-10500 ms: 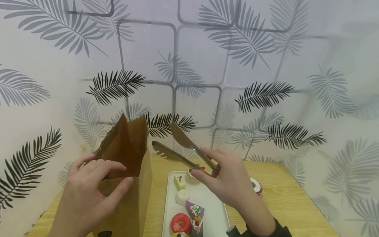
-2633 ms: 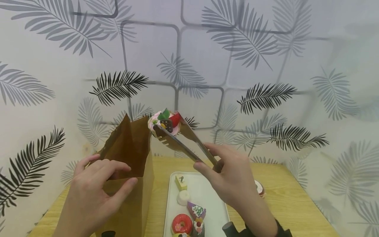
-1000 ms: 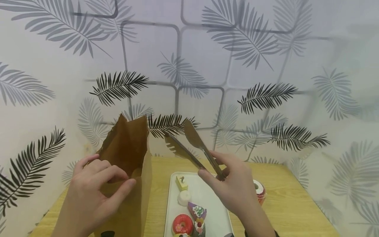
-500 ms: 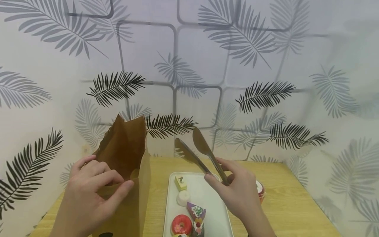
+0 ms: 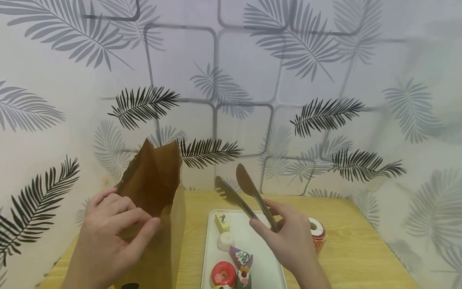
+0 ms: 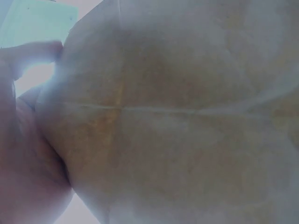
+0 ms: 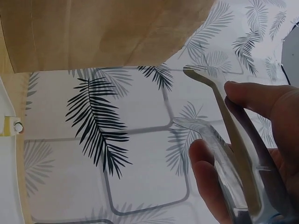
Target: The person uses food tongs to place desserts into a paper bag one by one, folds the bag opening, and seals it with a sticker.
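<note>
A brown paper bag (image 5: 175, 237) stands upright with its mouth open. My left hand (image 5: 112, 233) grips its near rim, fingers over the edge and thumb outside; in the left wrist view the bag's wall (image 6: 177, 154) fills most of the picture beside the hand (image 6: 28, 172). My right hand (image 5: 288, 233) holds metal food tongs (image 5: 249, 184) over the far part of the white tray, their arms spread with nothing between them. The right wrist view shows the tongs (image 7: 233, 130) between thumb and fingers of the hand (image 7: 275, 102), under the bag's edge.
On the white tray (image 5: 267, 257) lie a yellow cake slice (image 5: 221, 223), a round white cake (image 5: 225, 241), a purple cake slice (image 5: 241, 257), a red donut (image 5: 223, 274) and other small cakes. A red-and-white cupcake (image 5: 317, 233) stands on the wooden table (image 5: 357, 241) right of the tray.
The tongs carried a strawberry-topped cupcake from the tray's far end to the bag's mouth; it is now out of sight. The emptied tongs have moved right and down. My left hand stays at the rim.
</note>
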The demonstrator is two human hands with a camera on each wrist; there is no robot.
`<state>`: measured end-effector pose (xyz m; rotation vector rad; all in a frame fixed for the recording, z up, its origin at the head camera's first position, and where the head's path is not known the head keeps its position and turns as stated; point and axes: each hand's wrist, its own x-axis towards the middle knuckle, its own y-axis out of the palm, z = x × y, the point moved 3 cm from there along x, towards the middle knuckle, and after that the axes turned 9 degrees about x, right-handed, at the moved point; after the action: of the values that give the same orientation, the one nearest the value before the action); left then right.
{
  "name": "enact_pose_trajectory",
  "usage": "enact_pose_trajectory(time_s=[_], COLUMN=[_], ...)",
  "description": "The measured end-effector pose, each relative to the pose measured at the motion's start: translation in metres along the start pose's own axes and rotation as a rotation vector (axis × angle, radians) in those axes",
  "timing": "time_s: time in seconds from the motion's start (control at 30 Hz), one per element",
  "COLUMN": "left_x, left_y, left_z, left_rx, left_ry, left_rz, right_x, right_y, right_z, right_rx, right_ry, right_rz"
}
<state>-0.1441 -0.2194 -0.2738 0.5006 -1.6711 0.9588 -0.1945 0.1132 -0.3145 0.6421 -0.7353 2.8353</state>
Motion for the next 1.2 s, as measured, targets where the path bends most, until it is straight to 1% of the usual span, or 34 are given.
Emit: enact_pose_trajectory(time_s=[0.17,0.23,0.4,0.63,0.8,0.87,1.2], left_x=[-0.001,-0.001,-0.001,-0.001,-0.001,-0.001,0.001], left_y=[-0.002,-0.003,-0.003,-0.001,0.000,0.000,0.000], left_z=[-0.001,-0.001,-0.001,-0.001,-0.002,-0.002,-0.004], left_rx=[-0.005,0.003,0.019,0.031,0.034,0.038,0.031], left_ry=[-0.034,-0.053,-0.071,-0.072,-0.071,-0.074,-0.076], left_rz=[0.040,0.058,0.074,0.066,0.060,0.067,0.080], right_x=[0.001,0.001,0.003,0.005,0.007,0.008,0.012], right_y=[0.001,0.001,0.003,0.008,0.013,0.015,0.027], right_z=[-0.004,-0.006,-0.010,-0.019,-0.028,-0.032,-0.045], right_rx=[-0.027,-0.035,-0.046,-0.057,-0.107,-0.130,-0.229], right_ry=[-0.027,-0.021,0.009,0.003,0.037,0.047,0.052], right_rz=[-0.015,-0.016,-0.003,0.010,0.010,0.014,0.025])
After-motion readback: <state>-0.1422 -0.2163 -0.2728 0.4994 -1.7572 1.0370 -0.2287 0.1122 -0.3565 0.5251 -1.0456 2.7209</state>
